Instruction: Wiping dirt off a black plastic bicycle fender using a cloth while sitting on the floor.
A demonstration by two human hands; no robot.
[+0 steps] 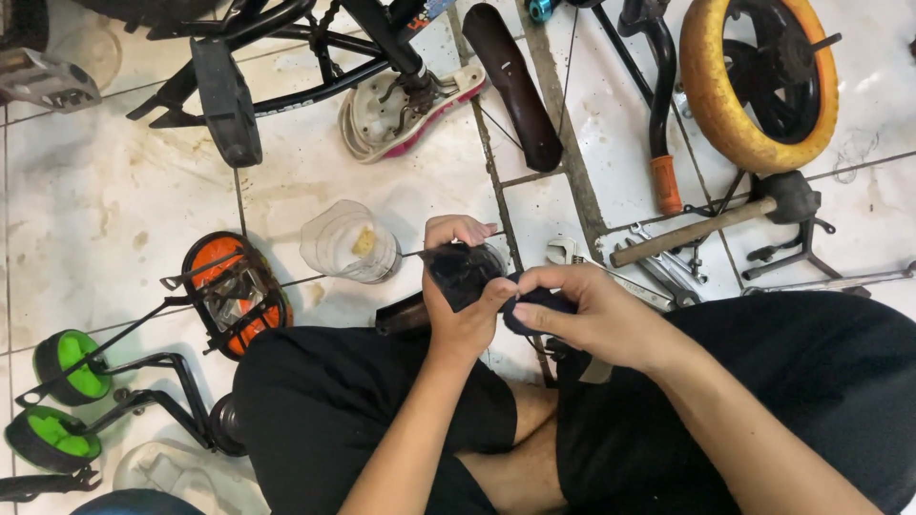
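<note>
My left hand [460, 303] grips a small black greasy part [462, 272] in front of my knees. Pressed against that part is a dark blue rag [530, 307], pinched in the fingers of my right hand [593, 315]. Both hands meet over the tiled floor, just above my crossed legs in black shorts. A thin spoke or wire runs from the part toward the left. How the part is shaped underneath my fingers is hidden.
A clear plastic jar [349, 243] lies left of my hands. Wrenches [658, 270] and a hammer [711, 221] lie to the right, near a yellow-tyred wheel [759, 81]. Green training wheels [67, 367], an orange-black basket part [232, 291], a black bike frame [286, 57] and a fender [513, 84] surround me.
</note>
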